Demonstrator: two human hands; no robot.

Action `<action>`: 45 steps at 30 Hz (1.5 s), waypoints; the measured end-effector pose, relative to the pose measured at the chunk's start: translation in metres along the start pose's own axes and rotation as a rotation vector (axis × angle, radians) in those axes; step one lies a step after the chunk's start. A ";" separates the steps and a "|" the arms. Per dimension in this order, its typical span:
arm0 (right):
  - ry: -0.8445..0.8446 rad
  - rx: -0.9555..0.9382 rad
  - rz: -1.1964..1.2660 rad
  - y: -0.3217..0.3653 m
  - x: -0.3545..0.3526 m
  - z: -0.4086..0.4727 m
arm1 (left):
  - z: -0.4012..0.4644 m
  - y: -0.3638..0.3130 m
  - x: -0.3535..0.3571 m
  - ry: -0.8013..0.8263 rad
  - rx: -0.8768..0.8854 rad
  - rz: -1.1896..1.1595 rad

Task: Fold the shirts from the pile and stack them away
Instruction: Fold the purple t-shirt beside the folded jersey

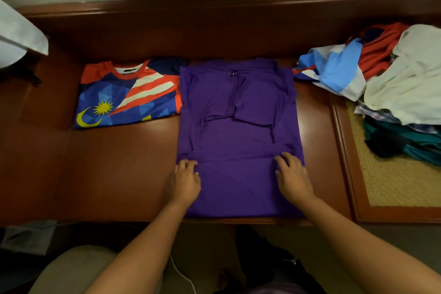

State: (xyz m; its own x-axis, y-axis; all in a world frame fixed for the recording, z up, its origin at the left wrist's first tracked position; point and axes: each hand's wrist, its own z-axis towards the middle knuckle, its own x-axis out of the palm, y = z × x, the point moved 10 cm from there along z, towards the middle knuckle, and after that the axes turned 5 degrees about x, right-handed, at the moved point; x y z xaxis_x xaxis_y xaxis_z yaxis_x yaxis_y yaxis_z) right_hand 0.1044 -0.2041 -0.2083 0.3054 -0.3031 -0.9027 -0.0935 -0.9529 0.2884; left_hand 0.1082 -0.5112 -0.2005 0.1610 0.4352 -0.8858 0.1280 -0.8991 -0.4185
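Hands, left hand (185, 180) and right hand (292, 178), press flat on purple shirt (238, 126), center frame, hem folded up; next, probably fold it once more.

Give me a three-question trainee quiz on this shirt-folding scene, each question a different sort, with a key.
1. True or false: both hands rest on the purple shirt.
2. Multiple choice: where does the folded flag-print shirt lie relative to the purple shirt? A) on its left B) on top of it C) on its right
3. Fill in: the unfolded pile sits at the ____ end of the table.

Key:
1. True: the left hand and right hand both lie on its turned-up bottom part.
2. A
3. right
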 end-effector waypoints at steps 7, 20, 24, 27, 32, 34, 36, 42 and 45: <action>-0.075 0.126 0.136 -0.015 -0.016 -0.034 | -0.030 0.012 -0.008 -0.096 -0.039 -0.172; 0.032 0.845 0.907 -0.072 0.023 -0.123 | -0.125 0.083 0.025 -0.080 -0.719 -0.732; 0.058 0.856 1.025 -0.071 0.021 -0.144 | -0.141 0.083 0.017 -0.103 -0.743 -0.847; 0.082 0.832 1.081 -0.072 0.019 -0.164 | -0.158 0.091 0.018 -0.127 -0.759 -0.949; -0.040 0.732 1.050 -0.078 -0.006 -0.186 | -0.178 0.086 -0.002 -0.259 -0.698 -1.013; -0.087 0.689 1.062 -0.076 -0.019 -0.190 | -0.180 0.079 -0.015 -0.325 -0.640 -1.012; -0.119 0.648 1.117 -0.072 -0.031 -0.191 | -0.178 0.070 -0.031 -0.374 -0.560 -0.956; -0.179 0.520 1.126 -0.062 -0.073 -0.157 | -0.147 0.037 -0.091 -0.523 -0.330 -0.677; -0.178 0.492 1.223 -0.057 -0.089 -0.126 | -0.109 0.032 -0.096 -0.487 -0.314 -0.827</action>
State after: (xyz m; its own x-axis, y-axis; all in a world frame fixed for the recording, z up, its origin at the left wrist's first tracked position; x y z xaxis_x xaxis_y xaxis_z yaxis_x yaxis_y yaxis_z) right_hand 0.2021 -0.1225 -0.1039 -0.3440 -0.9202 -0.1869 -0.5596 0.0410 0.8278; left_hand 0.2031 -0.5767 -0.1074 -0.5032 0.7872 -0.3566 0.2816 -0.2408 -0.9288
